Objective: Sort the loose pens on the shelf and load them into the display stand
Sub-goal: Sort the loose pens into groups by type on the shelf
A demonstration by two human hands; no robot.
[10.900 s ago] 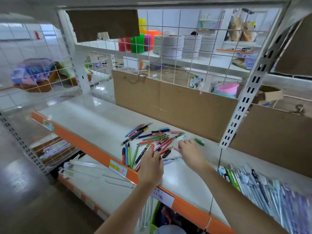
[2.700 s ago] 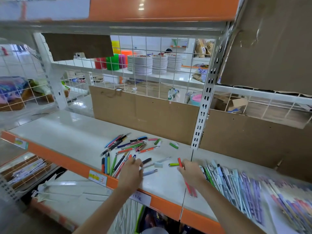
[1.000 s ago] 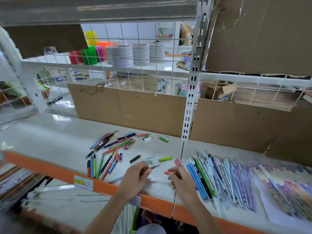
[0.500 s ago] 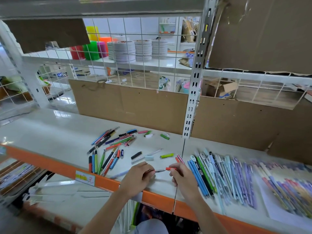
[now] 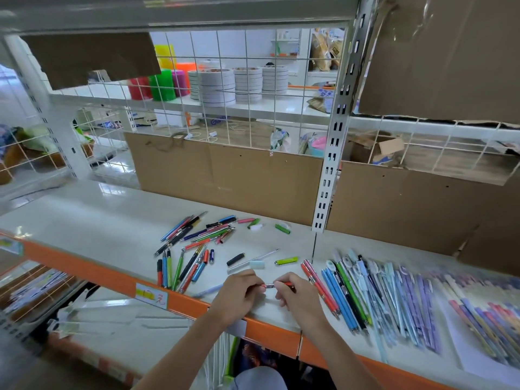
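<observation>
Head view: both hands meet just above the front edge of the white shelf [image 5: 84,218], near its middle. The left hand [image 5: 239,294] and the right hand [image 5: 299,298] each pinch 1 end of a short red pen [image 5: 277,284] with a silver middle, held level between them; the fingers of both hands are curled round it.

Left of the hands, the loose pens [image 5: 194,243] lie scattered in a heap toward the shelf's middle, crossing one another, with a row of them lying nearly parallel at the front edge just left of the left hand. Between the heap and the hands lie a black cap [image 5: 235,259], a clear thin refill [image 5: 257,257] and a yellow-green piece [image 5: 286,260], each apart from the others. A green cap [image 5: 282,228] lies farther back, near the foot of the slotted upright [image 5: 332,153].

Just right of the right hand, a sorted row of pens [image 5: 351,294] fans out along the shelf, red ones nearest the hand, then blue, green and pale ones; more packed pens run on to the right edge, blurred.

Cardboard panels [image 5: 228,178] close the back of the shelf, with a wire grid [image 5: 225,88] above. The orange front lip [image 5: 92,274] carries a yellow price label [image 5: 151,295]. Open shelf surface lies at the left end and behind the heap.
</observation>
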